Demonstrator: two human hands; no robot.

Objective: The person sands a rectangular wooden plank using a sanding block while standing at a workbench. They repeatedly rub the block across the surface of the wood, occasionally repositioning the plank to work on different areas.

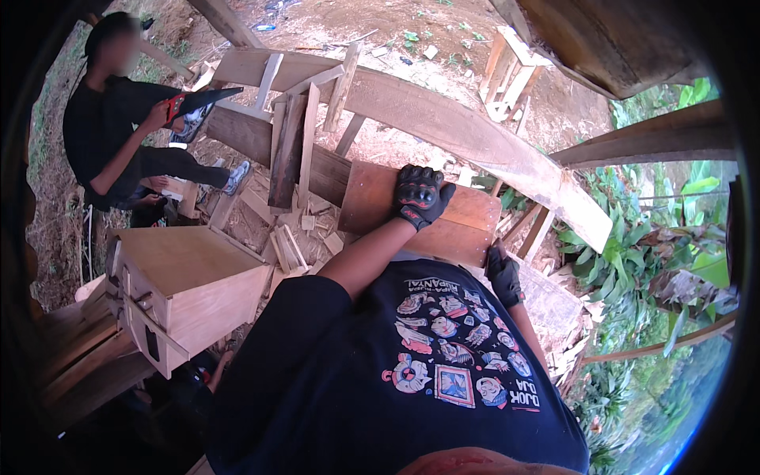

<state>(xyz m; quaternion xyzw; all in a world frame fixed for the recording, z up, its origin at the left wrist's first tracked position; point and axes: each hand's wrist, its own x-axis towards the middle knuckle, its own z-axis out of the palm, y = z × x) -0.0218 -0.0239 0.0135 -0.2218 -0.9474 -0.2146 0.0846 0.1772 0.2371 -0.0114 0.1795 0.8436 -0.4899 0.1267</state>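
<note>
In front of my body a reddish-brown wooden panel [467,231] lies tilted, made of boards side by side with small nail dots along its ends. My left hand [423,195], in a black glove with red marks, is closed over the panel's far edge, knuckles up. At the near right corner of the panel, my right hand [504,275], gloved in black too, has its fingers bent against the edge. The fingertips of both hands are hidden.
A long plank bench [443,119] runs beyond the panel. At left stand a pale wooden cabinet [207,273] and a person [107,127] in black holding a handsaw [202,100]. Wood scraps [289,245] litter the ground. A small wooden frame [511,75] stands farther back; plants grow at right.
</note>
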